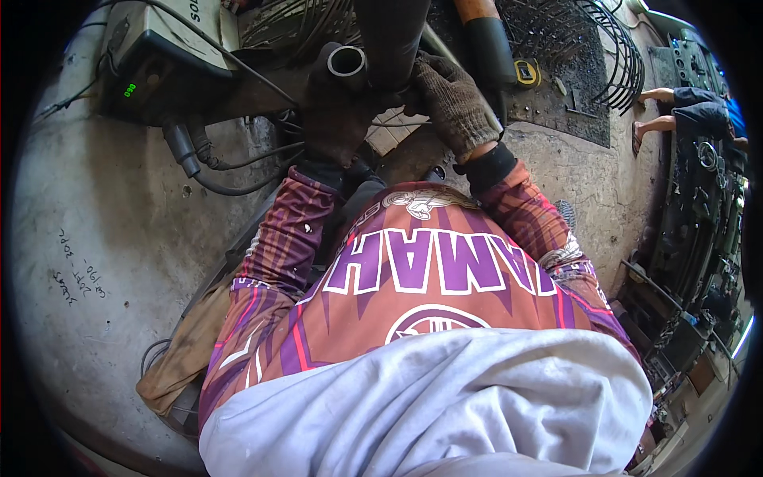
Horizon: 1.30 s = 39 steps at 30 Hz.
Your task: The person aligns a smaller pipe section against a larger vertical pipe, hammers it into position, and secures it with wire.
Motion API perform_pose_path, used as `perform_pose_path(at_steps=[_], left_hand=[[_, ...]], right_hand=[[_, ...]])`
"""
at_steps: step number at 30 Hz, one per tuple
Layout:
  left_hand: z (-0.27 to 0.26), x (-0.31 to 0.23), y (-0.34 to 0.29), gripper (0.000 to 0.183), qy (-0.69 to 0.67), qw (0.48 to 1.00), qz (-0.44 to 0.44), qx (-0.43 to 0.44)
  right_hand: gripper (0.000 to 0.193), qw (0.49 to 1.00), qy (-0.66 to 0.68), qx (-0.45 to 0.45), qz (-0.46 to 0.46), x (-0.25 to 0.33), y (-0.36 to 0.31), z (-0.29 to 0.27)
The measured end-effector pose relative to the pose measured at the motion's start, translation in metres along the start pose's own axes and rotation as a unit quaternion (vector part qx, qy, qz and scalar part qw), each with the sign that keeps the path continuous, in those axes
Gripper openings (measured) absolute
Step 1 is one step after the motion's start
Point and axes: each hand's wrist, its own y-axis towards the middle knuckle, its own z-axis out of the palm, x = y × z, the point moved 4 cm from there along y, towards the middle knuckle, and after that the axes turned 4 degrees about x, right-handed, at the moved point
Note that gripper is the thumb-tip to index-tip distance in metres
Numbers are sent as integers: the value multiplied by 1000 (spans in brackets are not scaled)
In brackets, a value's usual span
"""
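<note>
A thick dark metal pipe (pixel 389 40) rises at the top centre. Beside it on the left is a short metal tube (pixel 347 62) with its open round end facing up. My left hand (pixel 338 127), in a dark glove, lies just below the tube; its fingers blend into the shadow and cannot be made out. My right hand (pixel 455 103), in a brown knitted glove, is closed with its fingers bent against the right side of the thick pipe. A pale slim metal bar (pixel 485 111) runs along the outer side of that glove.
A welding machine (pixel 171 67) with thick cables (pixel 238 179) stands at left. At upper right are an orange and black tool (pixel 486 44), a yellow tape measure (pixel 526 73) and bent rods (pixel 624 63). A brown cloth (pixel 187 342) lies lower left. Another person's legs (pixel 656 123) show far right.
</note>
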Motion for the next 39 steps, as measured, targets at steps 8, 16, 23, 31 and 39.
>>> perform_pose_path(at_steps=[8,16,23,31,39], left_hand=[[-1,5,-2,61,12,1000,-3,3],[-1,12,4,59,21,999,10,-23],[0,13,4,60,29,999,-28,0],[1,11,6,60,-27,999,-20,9],[0,-2,6,57,10,1000,-22,9]], right_hand=[[40,999,19,-14,25,9,-6,8],[40,999,8,-2,37,11,-4,6],[44,999,-10,20,40,8,-2,5],[42,995,56,6,87,22,-9,11],[41,999,13,14,51,8,0,2]])
